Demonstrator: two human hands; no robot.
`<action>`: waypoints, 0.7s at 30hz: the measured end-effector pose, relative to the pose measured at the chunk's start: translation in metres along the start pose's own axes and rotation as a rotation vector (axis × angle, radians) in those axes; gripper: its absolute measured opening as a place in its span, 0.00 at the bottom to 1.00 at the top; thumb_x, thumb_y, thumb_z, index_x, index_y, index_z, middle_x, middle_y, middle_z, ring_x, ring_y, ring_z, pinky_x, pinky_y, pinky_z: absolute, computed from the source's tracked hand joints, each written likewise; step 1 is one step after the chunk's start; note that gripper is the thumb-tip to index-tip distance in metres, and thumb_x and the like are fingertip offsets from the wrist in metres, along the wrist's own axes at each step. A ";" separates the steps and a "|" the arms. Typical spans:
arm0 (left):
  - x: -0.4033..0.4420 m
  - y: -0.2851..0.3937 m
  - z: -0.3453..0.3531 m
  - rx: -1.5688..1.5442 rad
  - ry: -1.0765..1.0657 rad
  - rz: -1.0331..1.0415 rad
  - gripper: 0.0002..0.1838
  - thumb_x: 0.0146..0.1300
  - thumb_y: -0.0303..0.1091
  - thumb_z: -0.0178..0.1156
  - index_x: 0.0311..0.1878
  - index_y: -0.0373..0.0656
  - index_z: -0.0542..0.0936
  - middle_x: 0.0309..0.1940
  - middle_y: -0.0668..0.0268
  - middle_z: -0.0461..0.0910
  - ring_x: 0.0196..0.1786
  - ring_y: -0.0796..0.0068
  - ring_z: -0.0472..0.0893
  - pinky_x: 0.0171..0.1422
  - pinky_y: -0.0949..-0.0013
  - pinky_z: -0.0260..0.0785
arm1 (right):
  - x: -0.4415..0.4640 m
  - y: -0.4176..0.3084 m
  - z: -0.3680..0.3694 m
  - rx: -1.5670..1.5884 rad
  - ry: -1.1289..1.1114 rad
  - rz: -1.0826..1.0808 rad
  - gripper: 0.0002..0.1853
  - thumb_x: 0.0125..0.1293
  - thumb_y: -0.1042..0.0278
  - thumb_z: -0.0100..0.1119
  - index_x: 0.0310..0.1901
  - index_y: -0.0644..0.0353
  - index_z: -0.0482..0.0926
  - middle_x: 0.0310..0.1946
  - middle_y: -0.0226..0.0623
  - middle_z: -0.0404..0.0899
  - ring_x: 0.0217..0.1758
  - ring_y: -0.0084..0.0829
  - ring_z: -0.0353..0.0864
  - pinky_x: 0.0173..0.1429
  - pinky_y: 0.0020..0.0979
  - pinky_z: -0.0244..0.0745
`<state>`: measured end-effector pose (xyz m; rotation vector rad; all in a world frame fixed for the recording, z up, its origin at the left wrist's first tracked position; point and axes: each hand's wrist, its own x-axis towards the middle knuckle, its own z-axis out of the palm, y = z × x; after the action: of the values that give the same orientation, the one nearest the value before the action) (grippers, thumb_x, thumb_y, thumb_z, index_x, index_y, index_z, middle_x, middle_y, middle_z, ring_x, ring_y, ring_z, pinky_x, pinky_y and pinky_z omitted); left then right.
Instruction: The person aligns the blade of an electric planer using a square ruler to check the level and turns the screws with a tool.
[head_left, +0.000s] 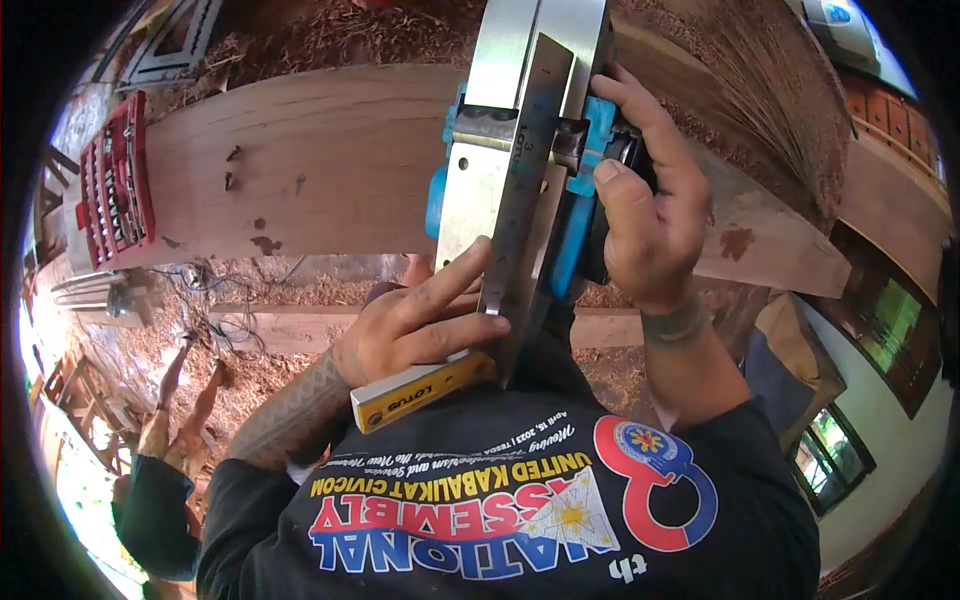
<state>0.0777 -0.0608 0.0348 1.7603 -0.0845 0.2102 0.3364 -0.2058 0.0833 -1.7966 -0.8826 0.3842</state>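
An electric planer [467,205] with a teal body is turned over, its shiny metal sole facing up and the dark cutter slot across its middle. Along the sole lies the steel blade of a try square [530,135], marked LOTUS, slanted across the slot. Its yellow-and-silver stock [425,392] is at the near end, close to my shirt. My left hand [420,320] holds the square, index and middle fingers pressed on the lower blade; its thumb is hidden. My right hand [655,190] is wrapped round the planer's right side, by the slot, thumb towards the teal edge.
A wide wooden plank [330,165] runs behind the planer, with two small dark pieces on it. A red tool case [118,185] stands at its left end. Shavings and a cord [240,315] cover the floor. Another person [155,510] is at lower left.
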 end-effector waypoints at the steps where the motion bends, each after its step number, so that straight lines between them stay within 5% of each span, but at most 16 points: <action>1: 0.000 0.000 0.000 0.005 0.004 0.002 0.24 0.69 0.34 0.78 0.67 0.44 0.86 0.86 0.33 0.64 0.65 0.47 0.92 0.75 0.44 0.78 | 0.000 0.001 0.000 -0.002 -0.001 -0.012 0.26 0.71 0.72 0.58 0.69 0.71 0.83 0.73 0.60 0.82 0.77 0.49 0.82 0.84 0.42 0.69; 21: -0.001 0.003 -0.003 -0.029 -0.027 -0.060 0.23 0.70 0.29 0.76 0.67 0.43 0.87 0.88 0.36 0.62 0.66 0.48 0.92 0.84 0.37 0.69 | -0.003 0.001 0.003 0.059 0.021 0.047 0.27 0.69 0.75 0.59 0.69 0.70 0.83 0.73 0.57 0.82 0.77 0.45 0.82 0.83 0.41 0.70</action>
<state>0.0760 -0.0589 0.0385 1.7348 -0.0538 0.1405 0.3330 -0.2060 0.0807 -1.7662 -0.8077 0.4172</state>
